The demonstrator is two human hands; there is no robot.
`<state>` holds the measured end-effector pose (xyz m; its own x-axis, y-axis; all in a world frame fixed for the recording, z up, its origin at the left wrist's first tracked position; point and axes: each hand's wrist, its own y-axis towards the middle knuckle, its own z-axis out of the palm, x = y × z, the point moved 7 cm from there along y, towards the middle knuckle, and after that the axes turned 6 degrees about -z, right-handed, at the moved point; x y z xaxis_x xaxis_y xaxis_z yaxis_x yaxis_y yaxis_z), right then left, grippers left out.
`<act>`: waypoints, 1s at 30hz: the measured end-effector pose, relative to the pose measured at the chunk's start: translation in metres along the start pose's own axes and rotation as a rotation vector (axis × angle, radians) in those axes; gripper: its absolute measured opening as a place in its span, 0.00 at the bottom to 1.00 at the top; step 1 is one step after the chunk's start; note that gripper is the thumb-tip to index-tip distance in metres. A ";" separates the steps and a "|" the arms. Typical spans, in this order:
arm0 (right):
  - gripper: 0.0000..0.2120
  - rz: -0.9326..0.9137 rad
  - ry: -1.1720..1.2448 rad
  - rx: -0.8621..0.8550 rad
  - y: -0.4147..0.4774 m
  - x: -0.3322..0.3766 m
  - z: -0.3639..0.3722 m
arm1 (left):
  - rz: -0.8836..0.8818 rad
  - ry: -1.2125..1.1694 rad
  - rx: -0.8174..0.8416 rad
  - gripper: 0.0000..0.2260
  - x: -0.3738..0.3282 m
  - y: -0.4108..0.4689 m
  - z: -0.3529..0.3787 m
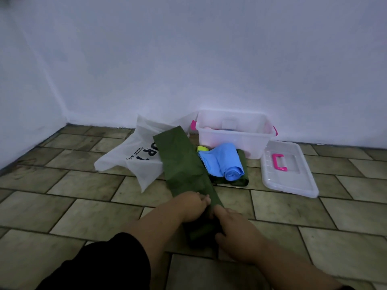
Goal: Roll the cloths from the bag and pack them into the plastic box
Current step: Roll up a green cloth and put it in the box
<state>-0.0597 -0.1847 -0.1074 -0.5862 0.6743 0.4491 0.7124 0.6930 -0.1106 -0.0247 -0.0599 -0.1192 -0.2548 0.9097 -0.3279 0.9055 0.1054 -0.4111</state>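
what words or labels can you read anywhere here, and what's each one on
"OR" plus a stroke like "T" or "1": large dark letters on the white plastic bag, cut off by the long green cloth.
"ZZE APP": small print on the same bag, ends unreadable.
Clear plastic box and clear lid: no text readable.

Left hand (191,207), right hand (238,235) on cloth (184,164)

Left hand (193,206) and right hand (236,237): bare, forearms unsleeved. Black fabric garment (100,266) at lower left; type indistinct.
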 end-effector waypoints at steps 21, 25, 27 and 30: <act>0.26 -0.110 0.232 -0.036 -0.004 -0.014 -0.011 | 0.150 -0.102 -0.278 0.06 0.009 -0.069 0.013; 0.28 -0.113 0.203 0.058 0.003 -0.015 -0.011 | 0.143 0.083 -0.354 0.09 0.008 -0.075 0.007; 0.26 -0.112 0.175 0.080 0.009 -0.015 -0.011 | 0.196 0.191 -0.419 0.13 0.002 -0.082 0.008; 0.25 -0.095 0.152 0.087 0.013 -0.017 -0.009 | 0.234 0.222 -0.439 0.15 -0.003 -0.089 0.015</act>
<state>-0.0370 -0.1889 -0.1084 -0.5795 0.5636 0.5887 0.6173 0.7752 -0.1344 -0.1099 -0.0784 -0.0946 0.0055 0.9870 -0.1608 0.9982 0.0043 0.0606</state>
